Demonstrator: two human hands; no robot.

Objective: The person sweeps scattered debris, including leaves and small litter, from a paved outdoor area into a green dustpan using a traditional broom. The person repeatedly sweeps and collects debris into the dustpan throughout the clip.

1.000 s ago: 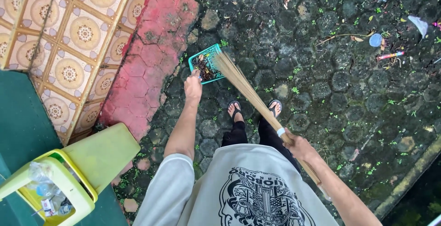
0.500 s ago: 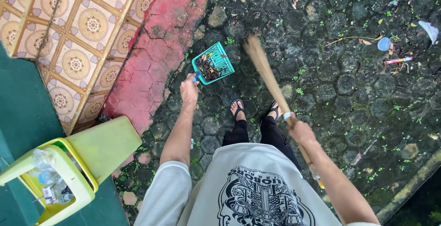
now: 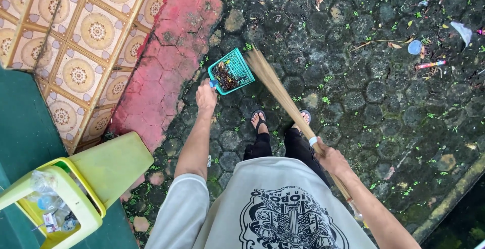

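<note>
My left hand (image 3: 206, 97) grips the handle of a teal dustpan (image 3: 232, 71) that rests on dark hexagonal paving and holds dry leaves and dirt. My right hand (image 3: 331, 158) is closed around the handle of a straw broom (image 3: 277, 86). The broom's bristle tips touch the dustpan's right edge. My sandalled feet (image 3: 259, 120) stand just below the dustpan. My grey printed shirt fills the bottom of the view.
A lime-green bin (image 3: 76, 193) with its lid open holds plastic rubbish at the lower left. A red paved strip (image 3: 166, 62) borders patterned tiles (image 3: 76, 36). Litter, including a blue cap (image 3: 415, 47) and a wrapper (image 3: 430, 65), lies at the upper right. A kerb (image 3: 449, 198) runs along the lower right.
The broom head has swung back left against the dustpan's edge. The view has shifted slightly, and the bin's lid shows more.
</note>
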